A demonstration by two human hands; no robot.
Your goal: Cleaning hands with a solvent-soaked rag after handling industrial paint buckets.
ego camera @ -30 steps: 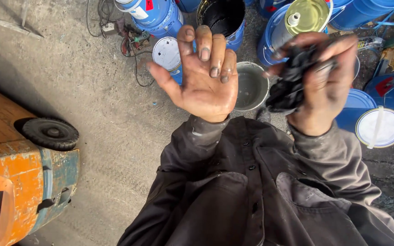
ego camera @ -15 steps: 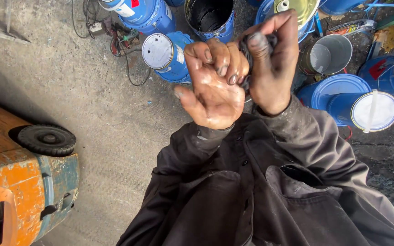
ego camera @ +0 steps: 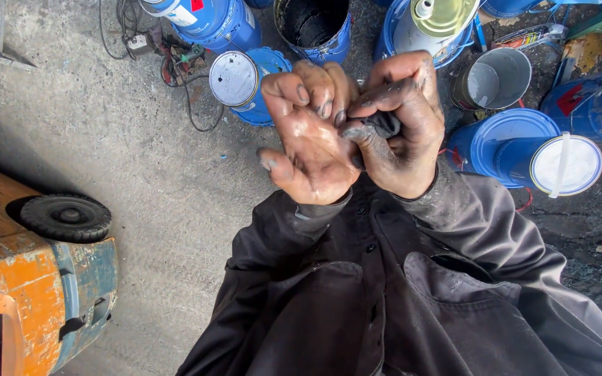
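A dark rag is pinched in the right hand, fingers closed on it, and pressed against the half-curled, empty left hand. Both are raised at centre; blue drums stand far behind on the concrete floor.

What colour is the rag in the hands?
Black, or very dark grey: the rag shows best in the head view.
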